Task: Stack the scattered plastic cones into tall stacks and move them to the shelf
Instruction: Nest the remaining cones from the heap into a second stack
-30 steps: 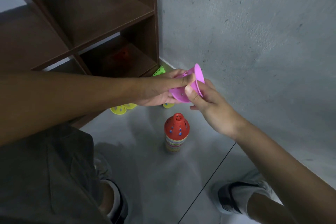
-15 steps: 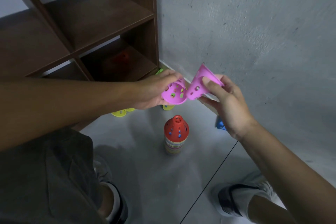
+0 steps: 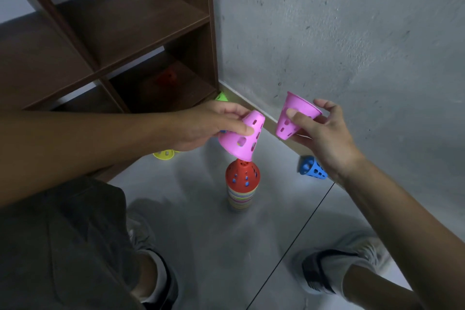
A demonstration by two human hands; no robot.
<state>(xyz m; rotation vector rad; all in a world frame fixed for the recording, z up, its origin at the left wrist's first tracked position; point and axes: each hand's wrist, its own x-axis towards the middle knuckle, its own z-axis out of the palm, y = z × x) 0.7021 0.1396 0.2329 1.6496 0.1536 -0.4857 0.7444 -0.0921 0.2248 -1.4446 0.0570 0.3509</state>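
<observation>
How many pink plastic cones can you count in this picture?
2. One perforated pink plastic cone is in the left hand, above the stack topped by a red cone; the other pink cone is in the right hand. The stack may hide more.

Grey plastered wall (image 3: pixel 352 33), rough and mottled, filling the right and upper right, with a pale skirting strip (image 3: pixel 251 106) along its foot. Glossy grey tiled floor (image 3: pixel 214 246), softly reflective, crossed by one dark grout line (image 3: pixel 289 241) running diagonally. Dark brown wooden shelf unit (image 3: pixel 125 20) at upper left, set against the wall corner, with open compartments split by boards and uprights, the lower ones in deep shadow; light dim and even.
</observation>
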